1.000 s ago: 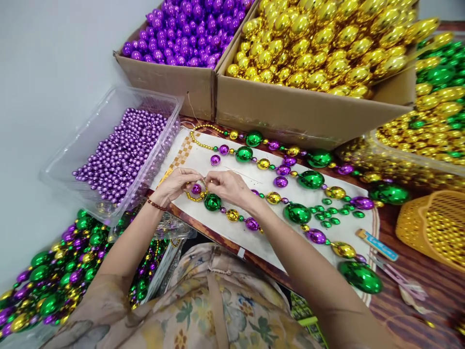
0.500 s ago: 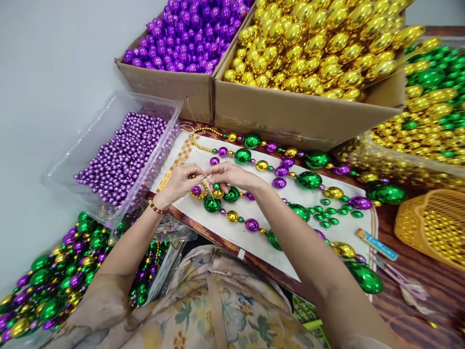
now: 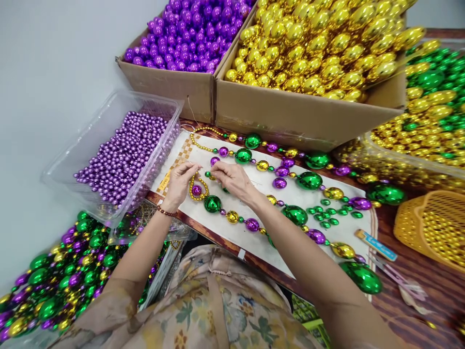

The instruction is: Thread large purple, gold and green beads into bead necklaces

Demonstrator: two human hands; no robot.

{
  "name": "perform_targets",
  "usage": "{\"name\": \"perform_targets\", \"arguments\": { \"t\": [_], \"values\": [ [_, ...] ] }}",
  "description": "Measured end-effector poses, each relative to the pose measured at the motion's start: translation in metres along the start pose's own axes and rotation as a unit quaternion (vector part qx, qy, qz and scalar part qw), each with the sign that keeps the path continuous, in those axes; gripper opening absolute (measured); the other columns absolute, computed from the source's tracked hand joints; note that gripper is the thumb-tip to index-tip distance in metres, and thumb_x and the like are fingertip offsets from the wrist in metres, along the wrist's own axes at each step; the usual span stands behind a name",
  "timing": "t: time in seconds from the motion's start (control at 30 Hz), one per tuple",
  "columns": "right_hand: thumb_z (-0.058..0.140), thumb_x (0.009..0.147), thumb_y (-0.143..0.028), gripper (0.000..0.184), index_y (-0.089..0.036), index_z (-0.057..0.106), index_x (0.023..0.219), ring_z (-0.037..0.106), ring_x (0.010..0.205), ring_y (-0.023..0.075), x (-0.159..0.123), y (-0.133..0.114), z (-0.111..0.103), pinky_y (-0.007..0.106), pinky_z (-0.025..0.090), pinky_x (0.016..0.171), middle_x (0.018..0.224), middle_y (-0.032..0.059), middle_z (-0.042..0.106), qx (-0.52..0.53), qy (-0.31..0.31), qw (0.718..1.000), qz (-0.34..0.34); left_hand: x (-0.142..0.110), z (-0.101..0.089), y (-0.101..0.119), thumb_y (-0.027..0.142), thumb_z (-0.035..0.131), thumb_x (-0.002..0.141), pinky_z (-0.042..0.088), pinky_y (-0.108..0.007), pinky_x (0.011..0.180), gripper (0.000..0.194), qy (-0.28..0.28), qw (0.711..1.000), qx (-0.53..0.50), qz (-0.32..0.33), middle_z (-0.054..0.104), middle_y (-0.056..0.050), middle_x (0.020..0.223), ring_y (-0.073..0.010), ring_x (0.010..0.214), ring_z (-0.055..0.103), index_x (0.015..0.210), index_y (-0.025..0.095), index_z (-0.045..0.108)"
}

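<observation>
My left hand (image 3: 180, 183) is closed in a pinch above the left part of the white cloth (image 3: 203, 228); what its fingertips hold is too fine to make out. A small gap to its right, my right hand (image 3: 234, 180) is pinched at the end of a beaded strand, with a small green bead (image 3: 208, 174) at its fingertips. Below them lies a loop of small gold beads (image 3: 199, 198) around a purple bead (image 3: 196, 190). A large green bead (image 3: 212, 204) begins the necklace strand running right, past a gold bead (image 3: 232, 216).
A clear tub of small purple beads (image 3: 123, 150) stands left. Behind are cardboard boxes of purple beads (image 3: 189, 34) and gold beads (image 3: 312, 43). Loose green beads (image 3: 329, 211), a blue-labelled cutter (image 3: 379, 245), scissors (image 3: 403, 281) and a yellow basket (image 3: 410, 223) lie right. Finished-looking strands (image 3: 72, 271) hang lower left.
My hands, which were together at the fingertips, have moved apart. The right hand has shifted right, and the gold bead loop beneath shows more fully.
</observation>
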State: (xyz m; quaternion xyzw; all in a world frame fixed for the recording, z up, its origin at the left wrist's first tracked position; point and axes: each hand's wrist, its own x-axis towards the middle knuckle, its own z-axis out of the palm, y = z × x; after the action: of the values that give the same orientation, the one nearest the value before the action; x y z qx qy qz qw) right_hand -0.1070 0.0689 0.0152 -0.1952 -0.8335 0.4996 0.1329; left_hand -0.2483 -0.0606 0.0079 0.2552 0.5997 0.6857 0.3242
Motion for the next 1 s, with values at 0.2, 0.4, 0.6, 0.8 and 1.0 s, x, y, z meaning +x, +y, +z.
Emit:
{"name": "perform_targets", "arguments": {
  "t": [0.2, 0.4, 0.6, 0.8, 1.0],
  "values": [
    [0.051, 0.092, -0.019, 0.015, -0.021, 0.064, 0.085, 0.052, 0.063, 0.0154, -0.025, -0.003, -0.015, 0.028, 0.027, 0.06, 0.071, 0.0017, 0.064, -0.179, -0.054, 0.982, 0.024, -0.004, 0.007, 0.007, 0.041, 0.074, 0.083, 0.052, -0.035, 0.098, 0.028, 0.001, 0.994, -0.11, -0.022, 0.067, 0.001, 0.082, -0.0152, 0.097, 0.069, 0.076, 0.02, 0.056],
    [0.056, 0.093, -0.026, 0.019, -0.02, 0.064, 0.077, 0.057, 0.067, 0.0151, -0.041, -0.026, -0.046, 0.028, 0.04, 0.066, 0.072, 0.0013, 0.064, -0.023, -0.068, 0.997, -0.043, -0.004, 0.024, 0.028, 0.043, 0.063, 0.093, 0.055, -0.034, 0.09, 0.027, -0.018, 0.993, -0.107, -0.05, 0.047, 0.007, 0.057, -0.0084, 0.066, 0.061, 0.079, 0.022, 0.053],
    [0.063, 0.09, -0.058, 0.038, -0.023, 0.059, 0.077, 0.067, 0.101, 0.0239, -0.045, -0.071, -0.061, 0.042, 0.053, 0.087, 0.098, 0.0058, 0.069, 0.266, 0.011, 0.952, -0.15, -0.007, 0.047, 0.062, 0.036, 0.058, 0.098, 0.053, -0.026, 0.072, 0.024, -0.056, 0.991, -0.108, -0.05, 0.033, 0.007, 0.053, -0.0068, 0.055, 0.048, 0.083, 0.019, 0.062],
    [0.062, 0.092, -0.059, 0.034, -0.026, 0.058, 0.082, 0.067, 0.072, 0.0147, -0.041, -0.126, -0.076, 0.033, 0.058, 0.07, 0.066, -0.0037, 0.058, 0.284, 0.1, 0.929, -0.214, -0.002, 0.072, 0.123, 0.041, 0.051, 0.102, 0.054, -0.024, 0.07, 0.033, -0.093, 0.992, -0.051, 0.065, 0.049, 0.005, 0.061, -0.0098, 0.074, 0.066, 0.096, 0.014, 0.069],
    [0.063, 0.094, -0.022, 0.025, -0.022, 0.064, 0.069, 0.056, 0.05, 0.0006, -0.048, -0.217, -0.138, 0.021, 0.043, 0.052, 0.056, -0.0106, 0.05, 0.23, 0.134, 0.917, -0.298, -0.024, 0.122, 0.253, 0.031, 0.021, 0.099, 0.033, -0.018, 0.066, 0.052, -0.164, 0.982, -0.013, 0.092, 0.055, 0.007, 0.089, -0.0168, 0.11, 0.065, 0.094, 0.0, 0.062]
  ]
}}
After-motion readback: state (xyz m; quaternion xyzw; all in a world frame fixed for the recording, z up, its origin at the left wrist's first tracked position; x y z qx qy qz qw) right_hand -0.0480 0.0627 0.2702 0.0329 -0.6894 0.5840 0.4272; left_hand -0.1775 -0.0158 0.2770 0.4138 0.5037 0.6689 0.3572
